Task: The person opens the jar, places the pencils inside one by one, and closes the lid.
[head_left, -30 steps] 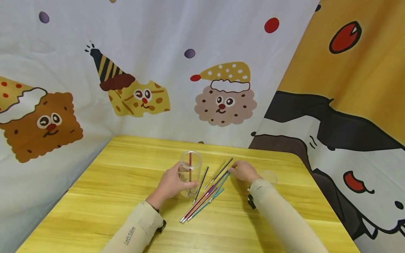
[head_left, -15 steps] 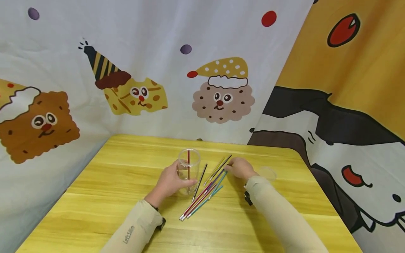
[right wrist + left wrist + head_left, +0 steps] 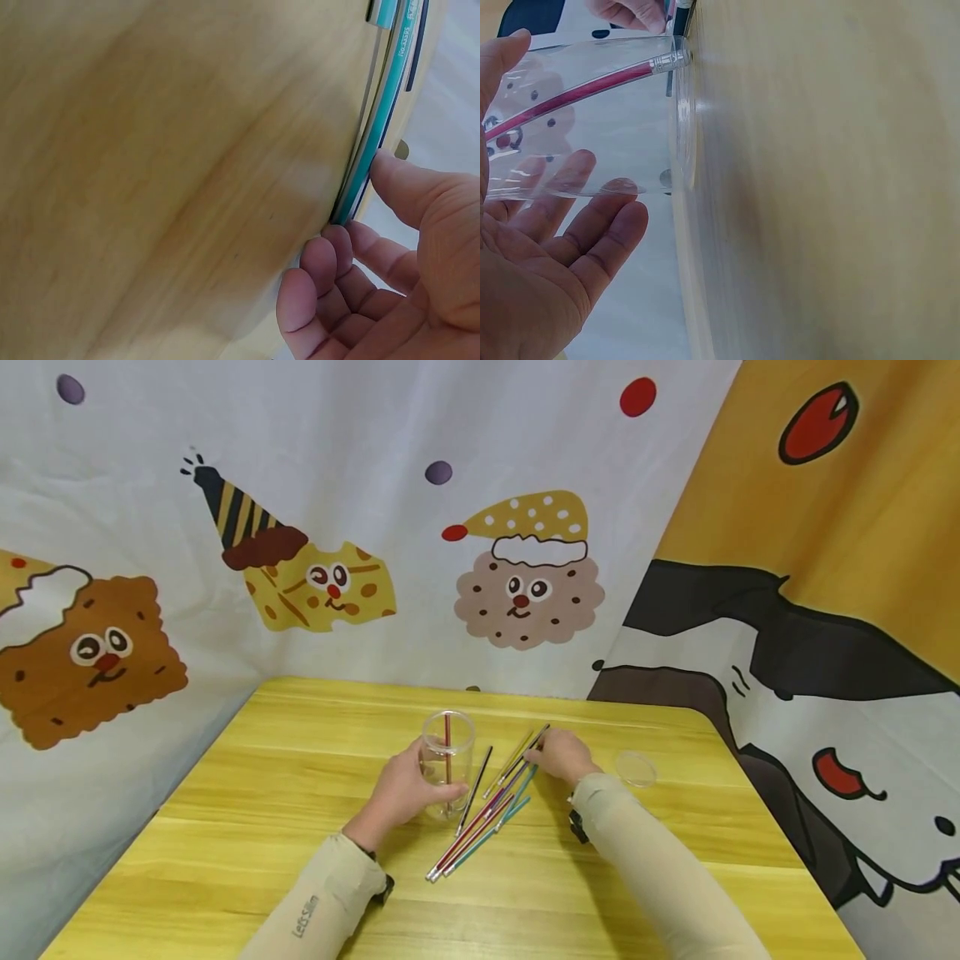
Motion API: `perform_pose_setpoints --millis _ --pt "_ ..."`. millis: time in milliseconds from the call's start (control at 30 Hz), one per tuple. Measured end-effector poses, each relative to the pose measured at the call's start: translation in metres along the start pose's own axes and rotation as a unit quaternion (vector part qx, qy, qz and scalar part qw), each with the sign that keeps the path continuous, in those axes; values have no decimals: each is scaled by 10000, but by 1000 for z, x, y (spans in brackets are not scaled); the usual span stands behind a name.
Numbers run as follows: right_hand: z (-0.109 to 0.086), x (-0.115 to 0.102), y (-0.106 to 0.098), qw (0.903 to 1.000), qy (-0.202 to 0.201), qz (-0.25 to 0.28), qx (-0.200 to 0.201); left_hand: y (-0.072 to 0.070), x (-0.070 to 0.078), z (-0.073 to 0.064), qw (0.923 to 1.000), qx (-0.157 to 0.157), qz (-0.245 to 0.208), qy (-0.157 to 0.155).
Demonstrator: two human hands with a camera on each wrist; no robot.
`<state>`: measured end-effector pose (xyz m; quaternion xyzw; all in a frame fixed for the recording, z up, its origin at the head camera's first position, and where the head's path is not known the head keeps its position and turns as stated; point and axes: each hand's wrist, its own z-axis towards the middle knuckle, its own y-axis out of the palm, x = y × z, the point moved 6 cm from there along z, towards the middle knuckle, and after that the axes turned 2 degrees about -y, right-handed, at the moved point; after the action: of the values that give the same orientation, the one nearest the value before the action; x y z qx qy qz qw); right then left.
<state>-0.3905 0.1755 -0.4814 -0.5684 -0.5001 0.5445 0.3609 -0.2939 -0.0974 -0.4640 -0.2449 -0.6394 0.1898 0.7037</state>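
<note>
My left hand (image 3: 408,787) holds a clear plastic jar (image 3: 459,760) upright on the table, thumb on its near side and fingers round its far side. One red pencil (image 3: 592,94) leans inside, eraser end down. To the jar's right lies a loose spread of pencils: a black pencil (image 3: 475,792), a yellow pencil (image 3: 517,753), red pencils (image 3: 459,852), and purple and teal ones. My right hand (image 3: 562,755) is at their far ends. In the right wrist view, thumb and forefinger stand apart beside a teal pencil (image 3: 384,112); the other fingers are curled.
A clear round lid (image 3: 636,768) lies flat on the wooden table (image 3: 247,827), right of my right hand. A cartoon-printed cloth (image 3: 360,668) hangs behind the table's far edge and along its sides.
My right hand has shifted slightly left across the pencil ends, towards the dark pencil, uncovering the lid fully. My left hand and the jar stay in place. The head view has tilted slightly.
</note>
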Motion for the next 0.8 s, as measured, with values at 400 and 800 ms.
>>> perform_pose_setpoints --millis 400,800 --pt "6 16 0 9991 262 303 134 0 1 0 10000 -32 -7 17" --pt "4 113 -22 9889 1233 548 625 3 0 0 9999 -123 -5 56"
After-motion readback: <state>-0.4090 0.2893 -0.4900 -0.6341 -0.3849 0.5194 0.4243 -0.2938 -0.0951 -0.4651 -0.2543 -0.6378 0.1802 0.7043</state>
